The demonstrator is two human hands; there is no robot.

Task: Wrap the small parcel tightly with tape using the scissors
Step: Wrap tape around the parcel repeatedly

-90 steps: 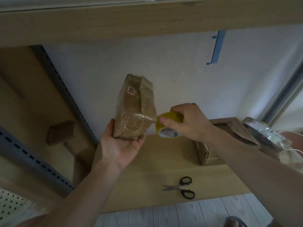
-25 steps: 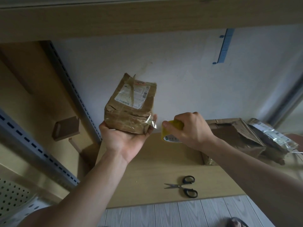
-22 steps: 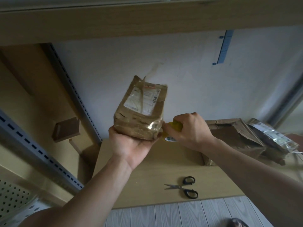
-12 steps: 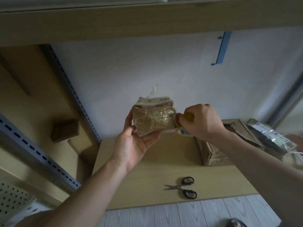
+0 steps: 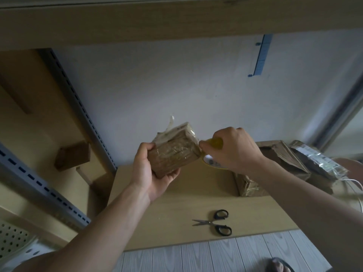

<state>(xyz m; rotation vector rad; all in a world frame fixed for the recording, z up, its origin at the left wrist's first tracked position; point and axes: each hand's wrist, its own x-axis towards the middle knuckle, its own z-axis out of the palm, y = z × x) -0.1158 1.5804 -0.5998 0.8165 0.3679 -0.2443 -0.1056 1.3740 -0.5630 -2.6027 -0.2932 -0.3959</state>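
Note:
I hold a small brown parcel [image 5: 173,154] in the air above the wooden shelf board [image 5: 192,195]. My left hand [image 5: 150,169] grips it from below and from the left. It is covered in shiny clear tape, and a loose tape flap sticks up at its top. My right hand [image 5: 229,150] grips a yellow tape roll [image 5: 213,144] pressed against the parcel's right edge. Black-handled scissors [image 5: 215,222] lie shut on the board near its front edge, below my right arm.
Torn brown parcels [image 5: 275,165] and a silvery bag [image 5: 318,161] are piled at the board's right end. A grey slotted upright [image 5: 78,107] and a small brown box [image 5: 72,155] stand to the left. A white wall is behind, a wooden shelf overhead.
The parcel has been turned from upright, label showing, to lying on its side and lower. My right hand with the roll has closed in against its right edge.

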